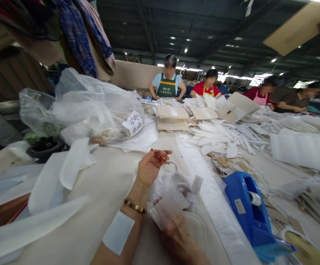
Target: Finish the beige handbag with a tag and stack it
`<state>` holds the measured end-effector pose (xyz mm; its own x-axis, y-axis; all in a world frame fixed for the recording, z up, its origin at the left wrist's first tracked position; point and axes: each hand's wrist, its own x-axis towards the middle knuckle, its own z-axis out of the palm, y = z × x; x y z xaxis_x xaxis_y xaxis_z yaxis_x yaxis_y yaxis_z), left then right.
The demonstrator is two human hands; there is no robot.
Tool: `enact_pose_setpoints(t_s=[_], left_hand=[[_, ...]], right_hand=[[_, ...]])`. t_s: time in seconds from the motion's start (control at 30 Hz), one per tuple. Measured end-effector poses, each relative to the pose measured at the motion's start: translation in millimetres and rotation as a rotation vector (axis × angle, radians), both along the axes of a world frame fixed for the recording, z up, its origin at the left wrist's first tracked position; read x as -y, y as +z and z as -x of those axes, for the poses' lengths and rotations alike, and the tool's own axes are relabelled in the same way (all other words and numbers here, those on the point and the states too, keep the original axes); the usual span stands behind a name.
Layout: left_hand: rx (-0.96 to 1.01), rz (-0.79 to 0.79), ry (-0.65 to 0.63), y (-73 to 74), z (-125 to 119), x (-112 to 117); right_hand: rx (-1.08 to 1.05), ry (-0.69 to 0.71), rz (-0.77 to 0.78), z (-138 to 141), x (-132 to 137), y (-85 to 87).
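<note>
The left hand (pixel 151 164) is hanging half-curled, possibly gripping the pale strap (pixel 176 166) beside its fingers; I cannot tell. The right hand (pixel 178 223) is holding a translucent sheet (pixel 166 207), a pale bag (pixel 196 227) lying beside its fingers: apparently wrapping, next needing careful smoothing.

We are in a large factory workshop: above us a dark beamed roof (pixel 173 18) carries rows of lights (pixel 186 50), a co-worker (pixel 167 81) in a green apron (pixel 166 88) works across from us, and heaps of white sheets (pixel 217 133) and a blue tape dispenser (pixel 241 195) crowd our long worktable (pixel 105 180).
</note>
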<state>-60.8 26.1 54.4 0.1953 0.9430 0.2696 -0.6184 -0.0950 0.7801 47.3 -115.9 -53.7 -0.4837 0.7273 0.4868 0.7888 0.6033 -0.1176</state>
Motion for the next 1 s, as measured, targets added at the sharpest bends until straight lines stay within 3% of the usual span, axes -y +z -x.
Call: enact_pose_setpoints(t_s=[0.1,0.17,0.27,0.33,0.4,0.67,0.83,1.0], left_hand=[[-0.164,-0.008,0.05,6.0,20.8,24.3],[-0.422,-0.121,0.136,0.6,43.3,53.9],[-1.114,-0.653,0.344,-22.5,75.6,105.0],[-1.396,-0.949,0.268,-39.2,88.3,131.0],[-1.552,-1.074,0.184,-49.8,92.4,145.0],[-1.615,-1.055,0.155,-52.9,90.4,146.2],[-1.582,-1.073,0.208,-58.4,92.3,147.9],[-1.604,-1.198,0.217,-58.7,92.3,146.7]], right_hand=[[-0.056,-0.034,-0.088,0.7,-8.0,8.5],[-0.069,-0.046,-0.122,2.3,-9.7,14.7],[-0.08,-0.05,-0.136,3.4,-8.0,24.3],[-0.093,-0.014,-0.135,3.0,-7.3,30.4],[-0.115,0.051,-0.137,2.1,-7.4,36.3],[-0.126,0.184,-0.093,-7.5,15.7,59.8],[-0.049,0.193,-0.135,-10.5,28.2,57.1],[0.072,0.261,-0.102,-8.6,37.7,54.1]])
